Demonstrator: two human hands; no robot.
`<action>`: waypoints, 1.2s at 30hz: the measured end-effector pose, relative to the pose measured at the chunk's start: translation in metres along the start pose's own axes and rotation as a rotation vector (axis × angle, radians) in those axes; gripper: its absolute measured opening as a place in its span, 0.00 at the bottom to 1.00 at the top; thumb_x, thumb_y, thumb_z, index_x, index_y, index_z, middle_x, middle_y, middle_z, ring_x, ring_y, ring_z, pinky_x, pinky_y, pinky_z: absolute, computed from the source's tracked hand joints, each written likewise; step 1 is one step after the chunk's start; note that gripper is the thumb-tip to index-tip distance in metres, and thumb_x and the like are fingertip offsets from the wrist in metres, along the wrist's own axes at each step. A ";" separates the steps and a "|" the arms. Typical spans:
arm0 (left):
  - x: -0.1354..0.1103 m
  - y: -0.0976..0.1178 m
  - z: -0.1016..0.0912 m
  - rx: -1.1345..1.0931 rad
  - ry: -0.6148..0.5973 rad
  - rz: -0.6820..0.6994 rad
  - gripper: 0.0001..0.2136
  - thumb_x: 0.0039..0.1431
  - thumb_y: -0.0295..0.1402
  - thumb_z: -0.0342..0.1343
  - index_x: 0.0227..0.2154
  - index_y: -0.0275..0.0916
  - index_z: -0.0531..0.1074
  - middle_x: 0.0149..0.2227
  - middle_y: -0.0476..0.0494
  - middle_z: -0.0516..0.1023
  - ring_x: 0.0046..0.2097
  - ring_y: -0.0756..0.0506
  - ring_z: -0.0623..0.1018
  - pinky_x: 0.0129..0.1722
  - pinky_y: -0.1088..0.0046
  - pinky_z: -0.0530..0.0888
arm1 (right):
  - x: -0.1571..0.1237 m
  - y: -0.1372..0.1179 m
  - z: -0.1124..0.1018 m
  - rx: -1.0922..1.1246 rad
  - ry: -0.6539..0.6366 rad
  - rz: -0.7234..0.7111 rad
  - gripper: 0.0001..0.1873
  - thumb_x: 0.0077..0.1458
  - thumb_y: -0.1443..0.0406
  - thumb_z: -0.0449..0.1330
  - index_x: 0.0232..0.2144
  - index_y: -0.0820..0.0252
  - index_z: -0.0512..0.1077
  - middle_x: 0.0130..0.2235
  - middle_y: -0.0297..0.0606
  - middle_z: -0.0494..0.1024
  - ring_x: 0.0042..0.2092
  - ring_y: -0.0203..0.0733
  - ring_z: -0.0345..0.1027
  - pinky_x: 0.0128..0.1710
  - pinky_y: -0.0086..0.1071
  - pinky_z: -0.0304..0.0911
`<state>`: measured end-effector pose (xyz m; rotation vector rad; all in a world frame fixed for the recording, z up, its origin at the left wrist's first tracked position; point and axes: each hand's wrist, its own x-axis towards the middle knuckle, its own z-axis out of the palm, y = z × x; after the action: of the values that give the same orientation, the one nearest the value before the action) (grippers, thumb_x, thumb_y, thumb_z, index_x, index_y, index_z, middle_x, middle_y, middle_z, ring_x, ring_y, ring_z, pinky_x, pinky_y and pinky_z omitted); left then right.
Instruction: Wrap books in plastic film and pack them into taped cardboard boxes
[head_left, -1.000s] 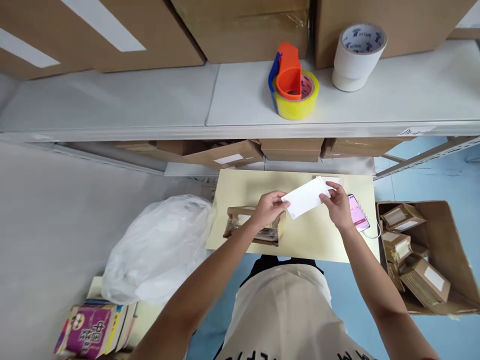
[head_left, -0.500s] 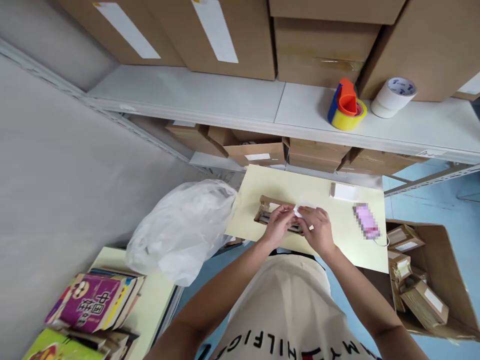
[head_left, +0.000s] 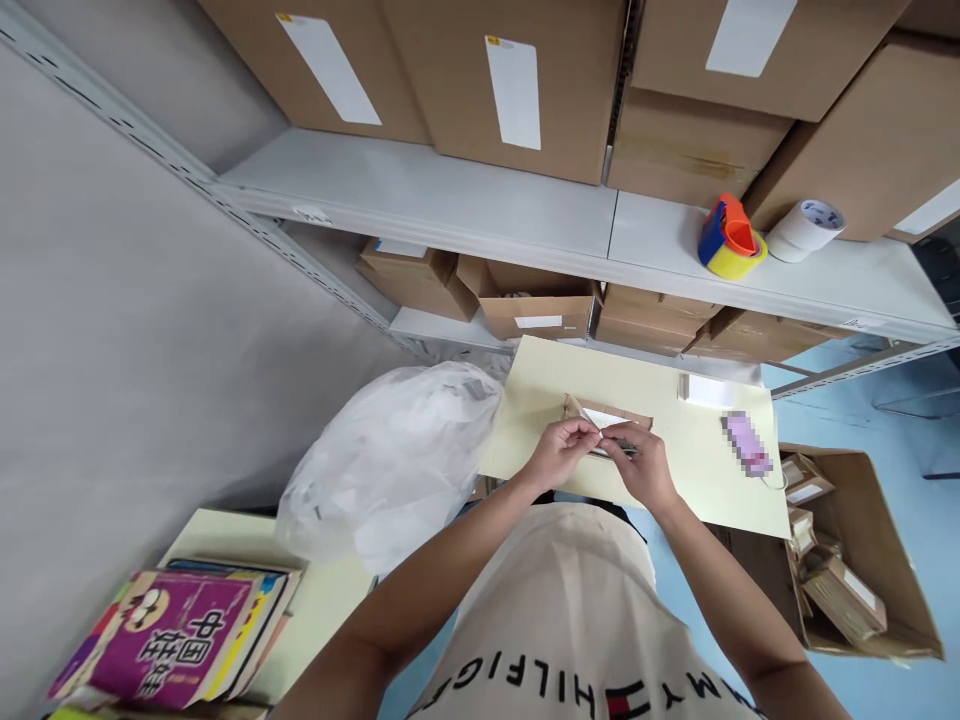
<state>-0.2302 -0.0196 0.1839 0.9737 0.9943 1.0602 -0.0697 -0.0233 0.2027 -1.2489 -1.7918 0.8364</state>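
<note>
My left hand (head_left: 561,452) and my right hand (head_left: 640,465) meet over the pale yellow table (head_left: 540,385), fingertips pinched together. A small white piece of paper (head_left: 600,434) shows between them, mostly hidden by the fingers. Whether it is a label or a plain scrap I cannot tell. Just behind and under the hands lies a small, long cardboard box (head_left: 641,420) with a white area on it. Part of the box is covered by my fingers, and its contents are not clear.
A white stack of cards or labels (head_left: 706,390) and a blurred pink phone (head_left: 747,444) lie at the right. A large carton (head_left: 892,540) holds small boxes. A plastic bag (head_left: 390,450) bulges at the left, near books (head_left: 180,630). The shelf ahead carries a tape dispenser (head_left: 731,245).
The view has shifted, so the shelf and table sit differently in it. The white piece, broader before, now shows only as a small bit between my fingertips; both hands still pinch it.
</note>
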 end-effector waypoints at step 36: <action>-0.012 0.005 -0.054 0.259 -0.137 0.125 0.13 0.61 0.41 0.52 0.27 0.38 0.69 0.27 0.48 0.72 0.31 0.50 0.71 0.32 0.75 0.68 | 0.010 -0.024 0.037 -0.068 -0.099 0.038 0.13 0.59 0.54 0.62 0.32 0.52 0.82 0.33 0.39 0.83 0.34 0.43 0.78 0.36 0.36 0.74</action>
<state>-0.2852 -0.0224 0.1766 1.3168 0.9826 0.9674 -0.1153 -0.0237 0.2078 -1.3088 -1.8942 0.8797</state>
